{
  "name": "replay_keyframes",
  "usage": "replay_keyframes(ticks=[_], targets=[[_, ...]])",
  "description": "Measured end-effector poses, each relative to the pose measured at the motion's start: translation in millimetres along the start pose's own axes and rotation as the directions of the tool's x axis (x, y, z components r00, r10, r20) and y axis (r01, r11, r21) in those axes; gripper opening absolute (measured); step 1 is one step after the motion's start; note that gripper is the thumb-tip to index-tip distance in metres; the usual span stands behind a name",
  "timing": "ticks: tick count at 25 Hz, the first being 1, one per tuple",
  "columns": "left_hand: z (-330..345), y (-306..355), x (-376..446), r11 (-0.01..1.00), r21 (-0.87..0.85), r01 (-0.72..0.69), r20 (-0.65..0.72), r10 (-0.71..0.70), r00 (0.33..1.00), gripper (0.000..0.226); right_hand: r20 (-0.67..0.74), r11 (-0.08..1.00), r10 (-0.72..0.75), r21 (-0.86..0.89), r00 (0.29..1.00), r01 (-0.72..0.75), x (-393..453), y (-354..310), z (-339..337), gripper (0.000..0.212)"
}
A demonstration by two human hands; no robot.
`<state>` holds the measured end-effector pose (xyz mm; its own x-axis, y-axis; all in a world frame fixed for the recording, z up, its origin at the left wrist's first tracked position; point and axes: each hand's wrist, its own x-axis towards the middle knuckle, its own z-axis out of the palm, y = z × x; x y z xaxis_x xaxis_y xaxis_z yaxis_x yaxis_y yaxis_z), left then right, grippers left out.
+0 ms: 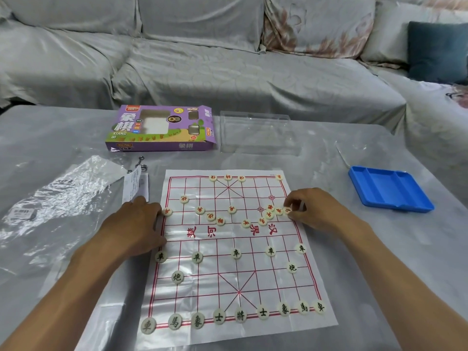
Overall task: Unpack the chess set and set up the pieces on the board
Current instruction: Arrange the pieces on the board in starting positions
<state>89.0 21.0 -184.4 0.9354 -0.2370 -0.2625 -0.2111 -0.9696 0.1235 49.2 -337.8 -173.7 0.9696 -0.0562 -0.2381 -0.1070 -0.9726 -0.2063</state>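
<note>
**Red pieces half placed on the paper board**

The right hand (307, 207) pinches a red-marked piece (287, 210) at the board (228, 269)'s right edge. The left hand (138, 224) rests flat on its left edge. Black-marked pieces (240, 315) line the near row.

Grey-covered sofa (228, 59) with a teal cushion (438, 51) behind a table (354, 262) under shiny plastic sheeting.

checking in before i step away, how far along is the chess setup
Done: the box is unpacked, the board laid out, and the black pieces look fully placed on the near side. In hand: the right hand pinches a red piece; the left hand rests on the board's edge. Left: the loose red pieces near the river need placing.
</note>
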Motion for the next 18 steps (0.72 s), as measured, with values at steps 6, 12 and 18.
replay_keyframes(ticks=[6,12,18], targets=[[1.7,-2.0,1.1,1.000,-0.003,-0.006,0.000,0.006,1.000,0.045,0.010,0.998,0.012,0.054,1.000,-0.013,1.8,1.5,4.2,0.030],[1.7,-0.8,1.0,1.000,0.002,0.004,0.001,-0.004,1.000,0.048,-0.006,0.999,0.001,0.050,1.000,-0.001,5.2,2.8,7.9,0.026],[1.8,0.4,0.1,1.000,-0.006,0.002,-0.019,-0.002,1.000,0.053,-0.286,0.990,-0.044,0.118,0.957,0.081,30.7,-8.1,2.5,0.018]])
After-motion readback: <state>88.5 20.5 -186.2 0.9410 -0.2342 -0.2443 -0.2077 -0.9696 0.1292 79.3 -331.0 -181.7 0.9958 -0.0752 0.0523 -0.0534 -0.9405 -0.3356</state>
